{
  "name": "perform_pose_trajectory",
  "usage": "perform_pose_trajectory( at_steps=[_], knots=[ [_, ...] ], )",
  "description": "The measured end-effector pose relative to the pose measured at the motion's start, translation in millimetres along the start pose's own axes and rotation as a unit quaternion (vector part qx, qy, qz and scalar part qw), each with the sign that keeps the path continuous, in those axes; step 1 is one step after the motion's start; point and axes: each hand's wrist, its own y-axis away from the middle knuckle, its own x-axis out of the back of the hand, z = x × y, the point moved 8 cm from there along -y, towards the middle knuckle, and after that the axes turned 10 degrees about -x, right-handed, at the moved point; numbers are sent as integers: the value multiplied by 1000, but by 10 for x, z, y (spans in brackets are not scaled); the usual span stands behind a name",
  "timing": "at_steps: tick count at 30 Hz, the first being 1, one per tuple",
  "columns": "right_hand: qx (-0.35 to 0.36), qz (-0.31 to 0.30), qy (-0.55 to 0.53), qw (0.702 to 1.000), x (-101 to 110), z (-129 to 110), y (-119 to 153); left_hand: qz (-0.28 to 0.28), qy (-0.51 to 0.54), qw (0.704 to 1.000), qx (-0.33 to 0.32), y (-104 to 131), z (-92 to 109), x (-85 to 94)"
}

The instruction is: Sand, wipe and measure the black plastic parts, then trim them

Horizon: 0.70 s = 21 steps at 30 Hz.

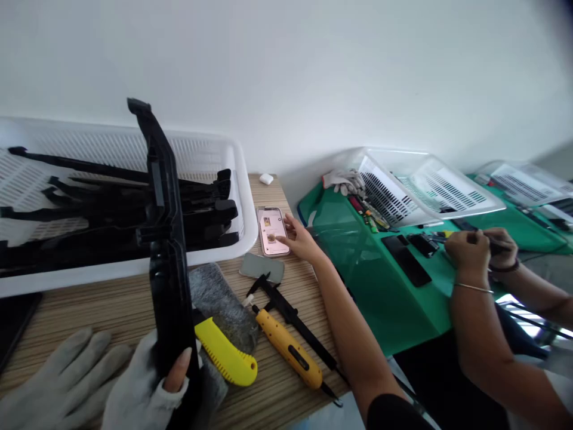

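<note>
My left hand [145, 382], in a grey-white glove with the thumb tip bare, grips the lower end of a long black plastic part [168, 239] that stands nearly upright. My bare right hand [301, 240] has its fingers apart, with one fingertip at the lit screen of a phone [273, 227] lying on the wooden table [308, 301]. Below the phone are a grey-green flat object [262, 269], a black caliper [290, 316], a yellow-orange tool [289, 347] and a yellow cutter [226, 353] on a grey cloth [224, 298].
A white basket [248, 203] holds several black parts at the left. An empty glove [62, 382] lies at the lower left. On the right, another person's hands [474, 251] work over a green table [376, 298] with baskets, tools and black devices.
</note>
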Motion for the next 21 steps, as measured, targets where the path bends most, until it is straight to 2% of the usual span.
perform_pose_trajectory(
  at_steps=[10, 12, 14, 16, 18, 20, 21],
  knots=[
    [-12, 43, -37, 998, -18, -29, 9, -10, -26, 999, -19, 51, -49, -55],
    [-21, 71, -43, 996, 72, -92, 21, -7, -29, 999, -24, 47, -35, -51],
    [-25, 106, -44, 993, 254, -223, 107, -2, -22, 999, -24, 21, -5, -39],
    [-17, 132, -37, 990, 466, -442, 331, 3, -1, 1000, -13, -21, 24, -19],
    [12, 128, -2, 992, 582, -746, 709, 6, 25, 1000, 6, -59, 39, 4],
    [30, 62, 60, 996, 459, -1018, 1184, 6, 44, 999, 24, -74, 32, 15],
    [24, 9, 88, 996, 302, -1097, 1432, 4, 51, 998, 28, -71, 23, 13]
  ],
)
